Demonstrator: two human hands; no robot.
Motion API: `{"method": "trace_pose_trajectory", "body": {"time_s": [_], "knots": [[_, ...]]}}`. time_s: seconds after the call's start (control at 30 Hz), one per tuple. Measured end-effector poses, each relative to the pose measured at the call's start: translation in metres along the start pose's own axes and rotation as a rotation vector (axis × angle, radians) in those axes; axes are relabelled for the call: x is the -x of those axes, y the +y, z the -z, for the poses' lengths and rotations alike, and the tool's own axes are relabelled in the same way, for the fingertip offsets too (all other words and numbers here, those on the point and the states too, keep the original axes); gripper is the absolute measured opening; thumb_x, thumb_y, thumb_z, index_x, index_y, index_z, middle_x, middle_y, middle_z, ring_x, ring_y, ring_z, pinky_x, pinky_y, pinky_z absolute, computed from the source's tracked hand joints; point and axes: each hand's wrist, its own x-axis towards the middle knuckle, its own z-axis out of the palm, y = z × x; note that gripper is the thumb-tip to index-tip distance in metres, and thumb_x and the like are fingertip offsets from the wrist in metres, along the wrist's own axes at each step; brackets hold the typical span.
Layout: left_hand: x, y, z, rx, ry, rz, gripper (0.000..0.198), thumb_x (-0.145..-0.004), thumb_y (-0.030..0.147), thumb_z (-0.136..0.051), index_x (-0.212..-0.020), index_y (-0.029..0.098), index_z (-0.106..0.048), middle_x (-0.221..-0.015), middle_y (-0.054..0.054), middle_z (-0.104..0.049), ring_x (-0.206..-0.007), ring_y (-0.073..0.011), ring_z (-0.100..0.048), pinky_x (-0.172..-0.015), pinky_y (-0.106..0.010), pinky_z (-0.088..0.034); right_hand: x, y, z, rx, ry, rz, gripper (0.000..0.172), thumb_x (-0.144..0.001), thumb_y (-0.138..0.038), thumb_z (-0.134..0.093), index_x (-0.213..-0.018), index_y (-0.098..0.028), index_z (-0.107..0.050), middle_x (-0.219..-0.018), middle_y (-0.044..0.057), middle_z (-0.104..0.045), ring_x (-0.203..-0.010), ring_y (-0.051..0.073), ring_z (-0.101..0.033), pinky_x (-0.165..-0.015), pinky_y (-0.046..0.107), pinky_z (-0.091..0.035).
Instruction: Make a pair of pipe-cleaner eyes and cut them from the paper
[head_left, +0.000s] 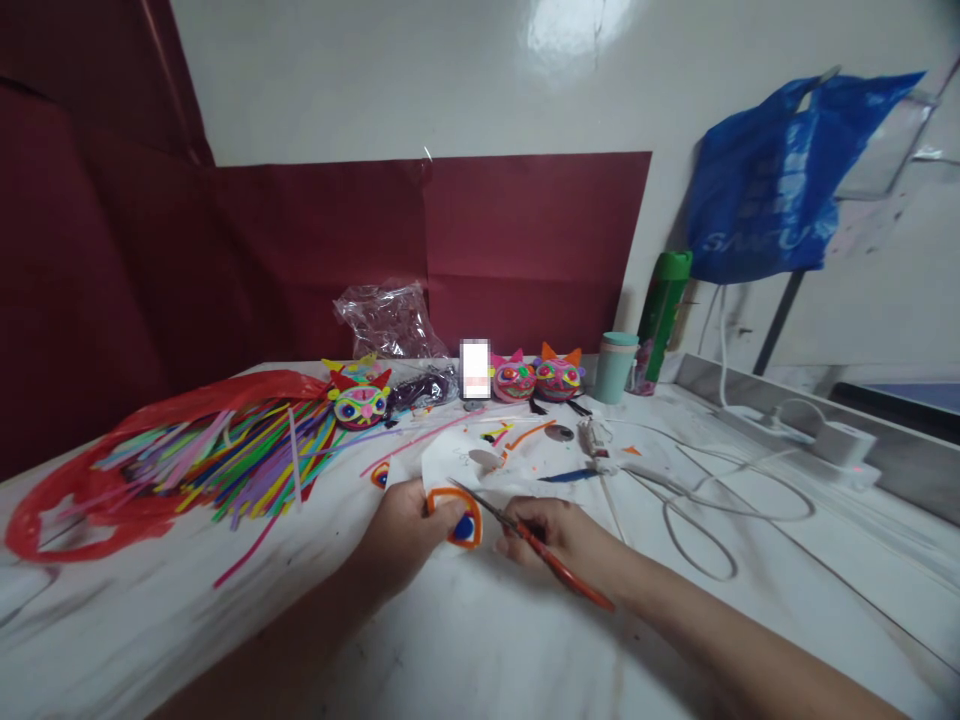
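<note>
In the middle of the view, my left hand [409, 525] pinches a sheet of white paper [446, 458] that carries an eye-shaped piece [477, 530] with an orange outline and a blue centre. My right hand [551, 535] grips red-handled scissors [566, 578]. Their blades point left and lie along the top edge of the orange outline, against the paper. Part of the eye piece is hidden under my left thumb. A similar orange and blue eye piece [381, 474] lies on the table just behind my left hand.
Colourful pipe cleaners [255, 460] spread from a red plastic bag [217, 395] on the left. Decorated animal-face figures [361, 402] stand along the back, near a teal cup [616, 368]. A glue gun [595, 440], a blue-handled tool [571, 475] and a white cable [705, 560] lie right.
</note>
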Motion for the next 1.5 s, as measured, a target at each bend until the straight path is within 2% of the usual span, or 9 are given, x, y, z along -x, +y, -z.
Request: {"method": "trace_pose_trajectory", "body": {"time_s": [0.07, 0.2, 0.3, 0.43, 0.53, 0.73, 1.07, 1.27, 1.5], "knots": [[-0.001, 0.001, 0.000, 0.058, 0.000, -0.003, 0.017, -0.067, 0.030, -0.061, -0.067, 0.014, -0.068, -0.064, -0.003, -0.067, -0.064, -0.0179, -0.060, -0.061, -0.026, -0.045, 0.000, -0.002, 0.001, 0.000, 0.004, 0.004, 0.028, -0.076, -0.032, -0.059, -0.060, -0.019, -0.040, -0.057, -0.006, -0.033, -0.054, 0.008, -0.031, -0.048, 0.019, -0.026], [-0.001, -0.001, -0.004, 0.169, 0.080, 0.019, 0.021, -0.064, 0.034, -0.063, -0.069, 0.014, -0.066, -0.061, -0.001, -0.064, -0.059, -0.0159, -0.056, -0.057, -0.025, -0.043, -0.002, -0.002, 0.001, -0.021, 0.018, 0.037, 0.032, -0.076, -0.036, -0.061, -0.060, -0.019, -0.039, -0.058, -0.006, -0.034, -0.056, 0.009, -0.030, -0.049, 0.018, -0.026], [0.001, -0.002, -0.006, 0.186, 0.118, 0.009, 0.020, -0.064, 0.034, -0.064, -0.069, 0.015, -0.065, -0.059, 0.000, -0.062, -0.056, -0.0141, -0.054, -0.055, -0.023, -0.042, -0.002, 0.000, 0.000, -0.064, 0.002, 0.055, 0.027, -0.075, -0.036, -0.062, -0.064, -0.018, -0.044, -0.061, -0.005, -0.039, -0.058, 0.010, -0.035, -0.052, 0.019, -0.031], [0.003, -0.001, -0.007, 0.168, 0.099, -0.014, 0.019, -0.065, 0.034, -0.062, -0.066, 0.015, -0.064, -0.058, 0.000, -0.061, -0.057, -0.0144, -0.054, -0.057, -0.024, -0.041, 0.000, -0.001, -0.001, -0.056, -0.017, 0.036, 0.017, -0.074, -0.030, -0.058, -0.068, -0.017, -0.049, -0.068, -0.002, -0.048, -0.063, 0.012, -0.043, -0.059, 0.021, -0.037], [0.002, -0.002, -0.006, 0.140, 0.105, -0.019, 0.019, -0.067, 0.035, -0.062, -0.064, 0.015, -0.062, -0.057, 0.002, -0.059, -0.056, -0.0132, -0.052, -0.056, -0.023, -0.040, 0.002, -0.005, -0.001, -0.062, -0.029, 0.032, 0.015, -0.073, -0.029, -0.056, -0.068, -0.017, -0.050, -0.068, -0.001, -0.049, -0.063, 0.013, -0.044, -0.059, 0.022, -0.038], [0.000, -0.007, -0.007, 0.189, 0.163, -0.014, 0.019, -0.069, 0.034, -0.061, -0.069, 0.015, -0.063, -0.059, 0.003, -0.059, -0.056, -0.0119, -0.050, -0.056, -0.022, -0.039, 0.002, -0.009, -0.002, -0.107, -0.023, 0.024, 0.021, -0.075, -0.036, -0.057, -0.071, -0.017, -0.051, -0.066, -0.002, -0.046, -0.062, 0.012, -0.041, -0.057, 0.021, -0.035], [0.001, -0.009, -0.012, 0.170, 0.190, -0.006, 0.021, -0.065, 0.035, -0.061, -0.069, 0.015, -0.066, -0.060, 0.001, -0.062, -0.059, -0.0140, -0.053, -0.057, -0.024, -0.041, 0.002, -0.009, -0.005, -0.032, -0.002, -0.007, 0.017, -0.075, -0.032, -0.057, -0.068, -0.017, -0.051, -0.062, -0.004, -0.044, -0.060, 0.011, -0.039, -0.055, 0.021, -0.034], [0.002, -0.008, -0.012, 0.162, 0.188, -0.018, 0.020, -0.066, 0.035, -0.061, -0.069, 0.015, -0.065, -0.060, 0.001, -0.062, -0.059, -0.0146, -0.054, -0.058, -0.024, -0.042, 0.002, -0.014, -0.005, -0.010, 0.028, -0.045, 0.028, -0.075, -0.036, -0.058, -0.061, -0.019, -0.040, -0.058, -0.005, -0.036, -0.056, 0.010, -0.032, -0.050, 0.021, -0.028], [0.004, -0.004, -0.011, 0.148, 0.218, -0.023, 0.020, -0.066, 0.035, -0.060, -0.066, 0.016, -0.063, -0.058, 0.003, -0.056, -0.057, -0.0128, -0.049, -0.057, -0.023, -0.040, -0.001, -0.006, -0.005, -0.040, 0.030, -0.023, 0.032, -0.075, -0.035, -0.059, -0.059, -0.019, -0.036, -0.057, -0.006, -0.030, -0.055, 0.009, -0.028, -0.048, 0.020, -0.024]]}}
